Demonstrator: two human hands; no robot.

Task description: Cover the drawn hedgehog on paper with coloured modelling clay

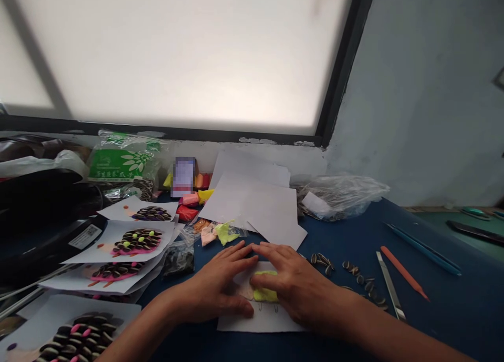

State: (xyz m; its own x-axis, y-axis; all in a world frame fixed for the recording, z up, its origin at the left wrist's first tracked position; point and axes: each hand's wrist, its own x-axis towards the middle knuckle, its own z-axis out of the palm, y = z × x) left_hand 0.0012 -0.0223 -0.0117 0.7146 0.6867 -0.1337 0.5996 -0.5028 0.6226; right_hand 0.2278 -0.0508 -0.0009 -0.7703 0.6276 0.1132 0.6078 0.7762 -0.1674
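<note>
A white sheet of paper (240, 322) lies in front of me with a flat patch of yellow-green clay (266, 295) on it. A pale peach patch (244, 289) adjoins the clay on its left, and small pencilled leg shapes show below. My left hand (214, 280) rests over the sheet's left side, fingers stretched and thumb near the peach patch. Fingers extended, my right hand (301, 283) lies over the clay's right part, its index finger touching the clay. The right hand hides part of the clay and sheet.
Sunflower seeds (360, 279) lie to the right, beside a metal blade tool (389, 286), an orange tool (405, 272) and blue tweezers (423, 249). Finished seed hedgehog pictures (136, 242) are stacked left. Blank sheets (255, 204) and clay packets (187, 213) sit behind.
</note>
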